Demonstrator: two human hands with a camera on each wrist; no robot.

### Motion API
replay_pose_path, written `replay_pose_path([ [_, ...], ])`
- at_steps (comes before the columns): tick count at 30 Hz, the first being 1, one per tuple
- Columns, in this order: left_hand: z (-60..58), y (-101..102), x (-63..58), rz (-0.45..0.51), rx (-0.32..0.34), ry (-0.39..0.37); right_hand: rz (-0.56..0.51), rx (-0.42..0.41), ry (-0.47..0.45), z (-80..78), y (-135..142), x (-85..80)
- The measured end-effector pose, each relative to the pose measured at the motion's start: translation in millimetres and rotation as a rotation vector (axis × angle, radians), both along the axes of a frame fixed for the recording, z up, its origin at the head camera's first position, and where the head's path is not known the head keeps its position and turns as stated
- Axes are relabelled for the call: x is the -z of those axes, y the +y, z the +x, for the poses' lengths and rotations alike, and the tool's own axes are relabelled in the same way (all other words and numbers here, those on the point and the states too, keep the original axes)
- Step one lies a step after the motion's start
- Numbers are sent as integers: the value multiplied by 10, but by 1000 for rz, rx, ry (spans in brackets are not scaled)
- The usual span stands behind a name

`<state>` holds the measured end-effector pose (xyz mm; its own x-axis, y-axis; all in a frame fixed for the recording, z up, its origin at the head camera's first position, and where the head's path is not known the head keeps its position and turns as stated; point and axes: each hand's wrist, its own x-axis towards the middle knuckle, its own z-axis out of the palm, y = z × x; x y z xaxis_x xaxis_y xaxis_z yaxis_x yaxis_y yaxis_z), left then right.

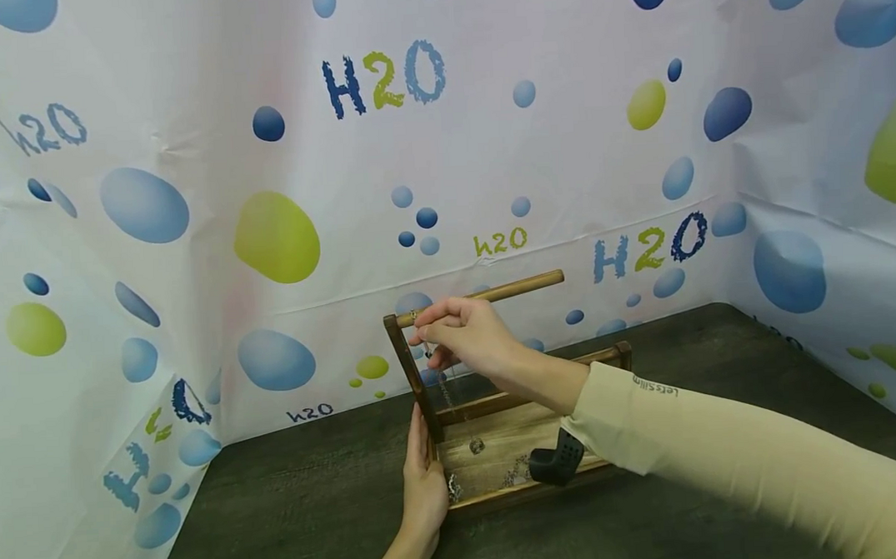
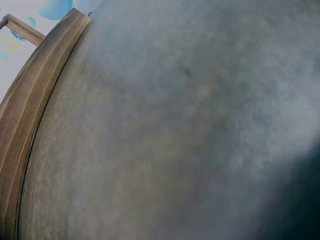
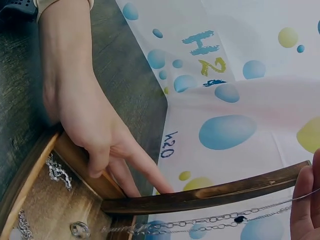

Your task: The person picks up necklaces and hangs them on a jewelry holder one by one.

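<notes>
A wooden jewelry stand has a shallow tray, a post at its left end and a bar across the top. My right hand, up by the bar's left end, pinches a thin silver chain necklace. The chain hangs in strands beside the post, with a small dark piece on it. My left hand holds the stand's left side, thumb over the tray wall. One finger stretches along to touch the post, as the right wrist view shows. The left wrist view has only the stand's wooden side and a blurred surface.
Inside the tray lie a ring, a silver chain near the left corner and another chain. A black wrist device hangs under the right sleeve. The dark tabletop meets a printed backdrop.
</notes>
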<state>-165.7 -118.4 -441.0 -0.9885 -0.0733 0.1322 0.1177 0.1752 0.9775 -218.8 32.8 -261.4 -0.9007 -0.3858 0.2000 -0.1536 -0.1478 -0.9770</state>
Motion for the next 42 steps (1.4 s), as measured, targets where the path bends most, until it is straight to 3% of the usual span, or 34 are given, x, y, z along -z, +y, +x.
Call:
replay_pose_path([
  [22,5,13,7,-4,-13,-9,29,28,56,-43,80,-195],
  [42,61,40,-3,-5,-26,-20,29,46,49,-72,147,-348],
])
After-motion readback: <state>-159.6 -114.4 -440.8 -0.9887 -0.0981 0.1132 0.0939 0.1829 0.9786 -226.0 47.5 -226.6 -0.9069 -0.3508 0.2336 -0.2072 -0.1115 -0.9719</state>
